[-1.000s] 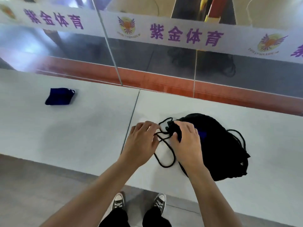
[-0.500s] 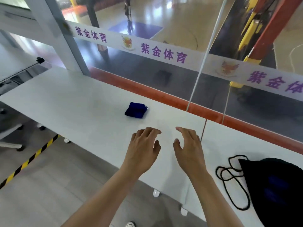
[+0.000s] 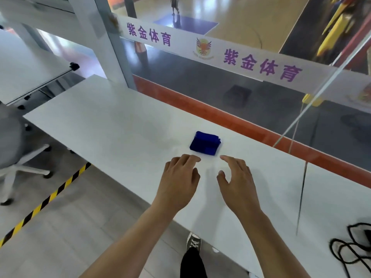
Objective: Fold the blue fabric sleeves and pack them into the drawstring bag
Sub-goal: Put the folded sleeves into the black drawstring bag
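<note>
A folded blue fabric sleeve [image 3: 205,143] lies as a small bundle on the white table [image 3: 112,125]. My left hand [image 3: 178,181] hovers just in front of it, fingers spread and holding nothing. My right hand [image 3: 237,183] is beside it, also open, its fingertips a short way from the bundle's near right corner. At the far right edge only the black drawstring cord [image 3: 349,249] of the bag shows; the bag's body is cut off by the frame.
A glass wall with an orange base strip [image 3: 230,119] runs along the table's far edge. A grey swivel chair [image 3: 12,149] stands at the left, with yellow-black floor tape [image 3: 46,199] beside it. My shoe [image 3: 193,242] shows under the table's near edge.
Both hands let go of the drawstring bag and moved left along the table to the folded blue sleeve. The view swung left, so the bag slid to the right edge.
</note>
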A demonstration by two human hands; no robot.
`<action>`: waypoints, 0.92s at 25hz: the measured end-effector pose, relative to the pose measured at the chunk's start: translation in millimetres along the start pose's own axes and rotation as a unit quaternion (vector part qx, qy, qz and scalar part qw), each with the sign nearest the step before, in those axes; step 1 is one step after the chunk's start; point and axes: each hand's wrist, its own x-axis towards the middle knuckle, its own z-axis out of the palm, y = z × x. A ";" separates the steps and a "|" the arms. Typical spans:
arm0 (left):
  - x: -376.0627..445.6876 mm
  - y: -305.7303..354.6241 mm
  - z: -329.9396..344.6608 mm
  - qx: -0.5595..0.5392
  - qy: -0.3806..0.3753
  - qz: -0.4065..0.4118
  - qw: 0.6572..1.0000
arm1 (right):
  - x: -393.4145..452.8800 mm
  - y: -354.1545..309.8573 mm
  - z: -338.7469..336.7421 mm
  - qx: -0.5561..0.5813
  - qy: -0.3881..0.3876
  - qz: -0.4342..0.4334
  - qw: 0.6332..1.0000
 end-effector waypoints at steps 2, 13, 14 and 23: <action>20.3 -19.7 10.7 -0.006 -0.009 -0.014 1.000 | 23.9 2.5 19.7 0.008 -0.010 0.003 1.000; 151.5 -88.7 117.8 -0.114 -0.176 -0.142 0.967 | 149.3 55.3 115.3 0.033 -0.077 0.137 0.987; 160.4 -91.7 123.3 -0.121 -0.183 -0.150 0.964 | 155.7 56.9 118.8 0.038 -0.082 0.154 0.984; 187.5 -105.6 142.7 -0.148 -0.259 -0.198 0.934 | 195.6 61.4 148.5 0.281 -0.048 0.347 0.894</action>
